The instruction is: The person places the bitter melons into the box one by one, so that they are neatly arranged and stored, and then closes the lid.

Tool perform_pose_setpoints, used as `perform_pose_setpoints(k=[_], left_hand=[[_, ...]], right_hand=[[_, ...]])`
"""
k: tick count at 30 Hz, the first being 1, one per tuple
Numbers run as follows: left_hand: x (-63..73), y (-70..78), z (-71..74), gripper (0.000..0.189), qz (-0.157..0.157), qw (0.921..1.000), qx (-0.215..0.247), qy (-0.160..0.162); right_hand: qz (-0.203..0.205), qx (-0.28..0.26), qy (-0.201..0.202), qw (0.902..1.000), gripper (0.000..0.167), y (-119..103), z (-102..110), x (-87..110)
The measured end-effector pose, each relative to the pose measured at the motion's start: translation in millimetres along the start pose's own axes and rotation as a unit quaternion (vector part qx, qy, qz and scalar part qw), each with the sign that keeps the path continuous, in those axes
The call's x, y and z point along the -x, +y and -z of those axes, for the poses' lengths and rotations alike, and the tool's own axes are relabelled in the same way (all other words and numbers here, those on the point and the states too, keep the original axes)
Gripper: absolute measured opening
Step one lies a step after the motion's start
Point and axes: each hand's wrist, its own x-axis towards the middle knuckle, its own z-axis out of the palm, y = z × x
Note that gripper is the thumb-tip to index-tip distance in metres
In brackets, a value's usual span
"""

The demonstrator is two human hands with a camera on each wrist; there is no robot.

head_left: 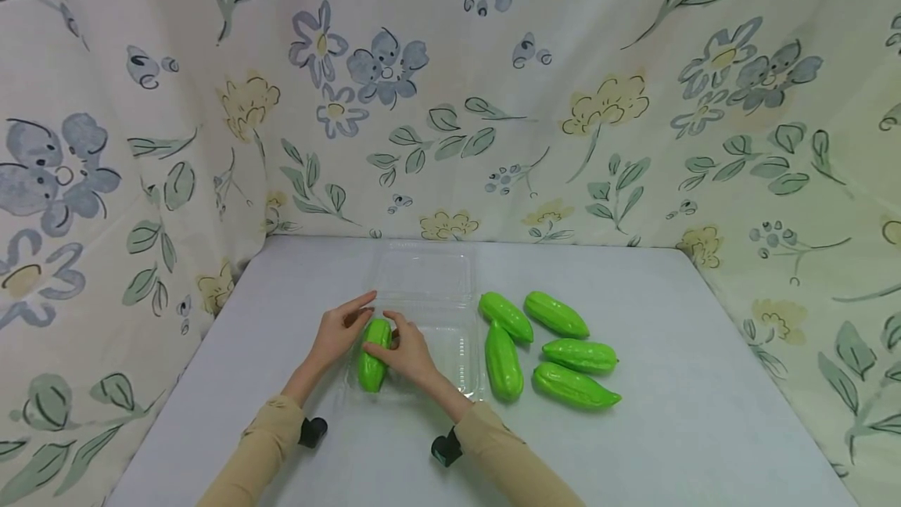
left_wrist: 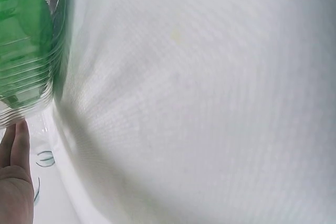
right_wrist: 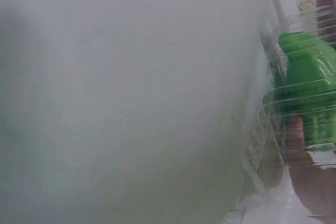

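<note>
A clear plastic clamshell box (head_left: pixel 450 350) lies with its lid (head_left: pixel 425 272) folded back. In its left part sits a bright green, ridged bitter melon (head_left: pixel 373 374), seen through the clear wall in the left wrist view. My right hand (head_left: pixel 411 350) holds this melon, thumb across its middle and fingers at its far right side. By the melon's far left end is my left hand (head_left: pixel 338 335), its fingers stretched out over the box's left edge. The left wrist view has those fingers (left_wrist: pixel 20 148) straight, right at the box wall. Through the plastic, the right wrist view shows the melon (right_wrist: pixel 310 72).
Several more bitter melons lie on the white table (head_left: pixel 669 382) right of the box, the closest one (head_left: pixel 504 362) beside its right rim. A floral curtain (head_left: pixel 450 100) hangs behind the table and along both sides.
</note>
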Motion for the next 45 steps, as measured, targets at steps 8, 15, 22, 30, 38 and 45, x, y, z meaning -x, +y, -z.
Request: perform_pose_setpoints(k=[8,15,22,30,38,45], left_hand=[[0.9,-15.8,-0.7,0.037,0.011,0.9998,0.013,-0.008],[0.4,-14.9,0.1,0.037,0.025,0.9995,0.009,-0.016],[0.5,-13.8,-0.9,0.038,0.026,0.9995,0.003,-0.015],[0.3,-13.6,0.1,0.038,0.020,0.9997,0.004,-0.014],[0.5,-12.3,1.3,0.039,0.030,0.9993,0.010,-0.019],[-0.3,-11.8,1.1,0.038,0.028,0.9994,0.008,-0.019]], right_hand=[[-0.006,-0.011,0.000,0.9999,0.067,1,2,1.3],[-0.017,-0.019,0.007,0.9997,0.066,1,3,1.5],[-0.028,-0.012,0.016,0.9994,0.065,1,8,4.0],[-0.034,-0.025,0.006,0.9991,0.062,-1,15,5.6],[-0.037,-0.033,-0.017,0.9986,0.063,-5,22,10.3],[-0.034,-0.046,-0.030,0.9979,0.061,-10,37,15.7]])
